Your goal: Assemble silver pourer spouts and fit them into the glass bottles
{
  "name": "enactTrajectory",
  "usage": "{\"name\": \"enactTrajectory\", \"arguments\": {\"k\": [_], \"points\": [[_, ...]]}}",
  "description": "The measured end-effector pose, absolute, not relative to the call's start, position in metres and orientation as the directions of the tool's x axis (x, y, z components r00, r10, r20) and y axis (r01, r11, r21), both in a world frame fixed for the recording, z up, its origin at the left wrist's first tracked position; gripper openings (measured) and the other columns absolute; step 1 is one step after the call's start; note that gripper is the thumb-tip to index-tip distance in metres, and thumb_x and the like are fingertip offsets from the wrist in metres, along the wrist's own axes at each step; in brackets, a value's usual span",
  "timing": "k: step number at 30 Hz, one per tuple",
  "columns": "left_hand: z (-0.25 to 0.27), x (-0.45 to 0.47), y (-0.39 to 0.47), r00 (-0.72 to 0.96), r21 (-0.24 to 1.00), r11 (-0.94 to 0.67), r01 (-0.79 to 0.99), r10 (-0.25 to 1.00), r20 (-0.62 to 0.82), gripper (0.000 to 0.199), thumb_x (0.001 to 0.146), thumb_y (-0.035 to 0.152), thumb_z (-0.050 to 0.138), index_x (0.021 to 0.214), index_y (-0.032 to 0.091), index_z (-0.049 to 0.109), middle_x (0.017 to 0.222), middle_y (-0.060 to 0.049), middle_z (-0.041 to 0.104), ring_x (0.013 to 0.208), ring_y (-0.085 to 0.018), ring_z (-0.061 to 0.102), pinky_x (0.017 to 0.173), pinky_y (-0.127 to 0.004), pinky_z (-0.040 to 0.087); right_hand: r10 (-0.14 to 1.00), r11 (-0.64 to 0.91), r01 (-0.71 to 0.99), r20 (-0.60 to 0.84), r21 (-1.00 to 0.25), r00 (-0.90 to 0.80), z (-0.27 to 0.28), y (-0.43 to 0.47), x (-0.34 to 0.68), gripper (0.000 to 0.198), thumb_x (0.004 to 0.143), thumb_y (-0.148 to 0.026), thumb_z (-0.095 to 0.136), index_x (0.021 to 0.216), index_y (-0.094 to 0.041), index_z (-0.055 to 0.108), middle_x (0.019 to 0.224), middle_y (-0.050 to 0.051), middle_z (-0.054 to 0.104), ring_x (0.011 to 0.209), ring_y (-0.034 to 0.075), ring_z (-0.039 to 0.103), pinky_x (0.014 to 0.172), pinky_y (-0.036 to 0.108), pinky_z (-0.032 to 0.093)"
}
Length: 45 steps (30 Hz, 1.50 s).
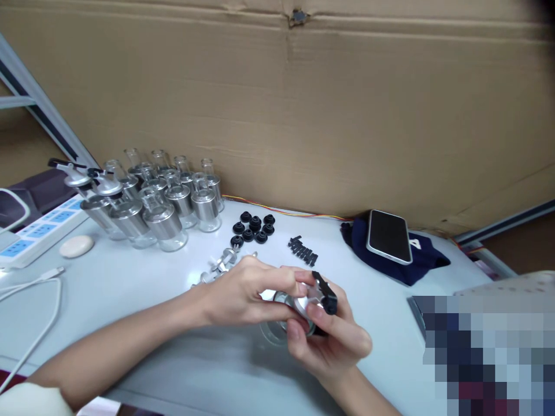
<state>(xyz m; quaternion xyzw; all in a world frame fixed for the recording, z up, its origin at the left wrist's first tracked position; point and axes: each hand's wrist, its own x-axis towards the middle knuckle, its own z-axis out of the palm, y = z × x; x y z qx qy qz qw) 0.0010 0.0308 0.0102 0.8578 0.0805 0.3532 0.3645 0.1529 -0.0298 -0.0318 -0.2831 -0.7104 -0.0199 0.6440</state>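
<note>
Both hands meet over a glass bottle (272,334) at the front middle of the table. A silver pourer lid (304,303) with a black lever (326,293) sits at the bottle's neck end, tilted toward the right. My left hand (249,292) is closed, thumb and fingers pinching the lid from the left. From the right, my right hand (333,341) closes round the lid, its fingertips against the silver part. My fingers hide most of the bottle's neck. Just beyond my left hand lie several loose silver pourer parts (224,261).
Several glass bottles with metal sleeves (162,219) stand back left, two with pourer lids. Black rubber stoppers (248,235) and small black strips (302,252) lie mid-table. A phone (389,236) rests on dark cloth (422,261). A power strip (47,231), white disc (77,247) and cable (56,300) lie left.
</note>
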Motion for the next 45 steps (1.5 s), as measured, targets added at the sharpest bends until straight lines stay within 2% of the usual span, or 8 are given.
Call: {"name": "enactTrajectory", "arguments": {"k": [4,15,19,24,31,36,40,45], "points": [[0.010,0.001,0.031,0.755,0.694,-0.718,-0.050,0.427,0.497,0.004,0.084,0.021,0.063,0.087,0.019,0.061,0.086,-0.004,0.073,0.065,-0.012,0.067,0.060,-0.019,0.049,0.392,0.832,0.427,0.920,-0.354,0.000,-0.031,-0.030,0.153,0.039,0.082,-0.009,0.058,0.119,-0.024,0.056,0.113,0.013,0.064,0.096,0.026,0.069,0.066,0.042,0.063],[0.023,0.007,0.020,0.792,0.876,-0.466,-0.124,0.486,0.370,0.036,0.076,0.018,0.070,0.099,0.021,0.042,0.100,-0.008,0.065,0.091,-0.018,0.066,0.084,-0.032,0.052,0.330,0.834,0.518,0.925,-0.191,-0.190,-0.039,-0.034,0.181,0.047,0.085,-0.006,0.043,0.130,-0.019,0.054,0.132,0.014,0.056,0.116,0.030,0.059,0.077,0.044,0.060],[0.028,0.007,0.015,0.773,0.880,-0.474,-0.039,0.544,0.327,0.035,0.077,0.026,0.071,0.097,0.020,0.044,0.095,-0.008,0.065,0.086,-0.018,0.064,0.077,-0.029,0.051,0.340,0.826,0.525,0.925,-0.207,-0.169,-0.043,-0.031,0.182,0.045,0.086,-0.008,0.050,0.127,-0.024,0.055,0.132,0.013,0.058,0.112,0.029,0.063,0.074,0.043,0.061],[0.042,0.001,0.013,0.729,0.853,-0.521,0.028,0.595,0.340,0.028,0.080,0.031,0.069,0.093,0.019,0.047,0.093,-0.006,0.066,0.084,-0.016,0.063,0.071,-0.026,0.049,0.352,0.882,0.333,0.936,-0.333,0.004,-0.040,-0.022,0.175,0.056,0.089,-0.014,0.052,0.141,-0.030,0.038,0.133,0.009,0.058,0.115,0.026,0.061,0.077,0.046,0.061],[0.096,-0.062,0.023,0.671,0.755,-0.650,0.080,0.596,0.441,0.038,0.077,0.027,0.074,0.107,0.023,0.050,0.100,-0.002,0.068,0.094,-0.018,0.067,0.075,-0.024,0.053,0.480,0.801,0.328,0.864,-0.502,0.150,-0.045,-0.020,0.174,0.042,0.090,-0.019,0.050,0.131,-0.028,0.050,0.124,0.011,0.053,0.105,0.025,0.061,0.069,0.042,0.059],[0.120,-0.111,0.015,0.473,0.513,-0.708,0.485,0.706,0.527,0.023,0.082,0.034,0.068,0.099,0.024,0.055,0.088,0.003,0.066,0.080,-0.013,0.066,0.068,-0.021,0.053,0.577,0.708,0.585,0.801,-0.396,-0.156,-0.020,-0.009,0.152,0.039,0.085,-0.011,0.055,0.122,-0.024,0.049,0.111,0.011,0.058,0.104,0.025,0.057,0.085,0.046,0.052],[0.124,-0.134,0.022,0.415,0.336,-0.615,0.714,0.757,0.504,0.028,0.082,0.043,0.065,0.097,0.020,0.059,0.092,0.000,0.061,0.077,-0.013,0.061,0.068,-0.023,0.053,0.534,0.790,0.548,0.747,-0.274,-0.396,0.020,0.023,0.109,0.026,0.087,-0.009,0.049,0.111,-0.020,0.052,0.108,0.011,0.060,0.103,0.023,0.058,0.089,0.041,0.051],[0.121,-0.151,0.043,0.291,0.404,-0.393,0.826,0.911,0.292,0.035,0.077,0.047,0.064,0.096,0.018,0.057,0.087,-0.003,0.064,0.074,-0.018,0.062,0.062,-0.027,0.050,0.610,0.780,0.521,0.602,-0.346,-0.515,0.033,0.076,0.044,0.038,0.087,-0.008,0.046,0.124,-0.014,0.049,0.125,0.016,0.055,0.117,0.025,0.051,0.099,0.043,0.045]]}}
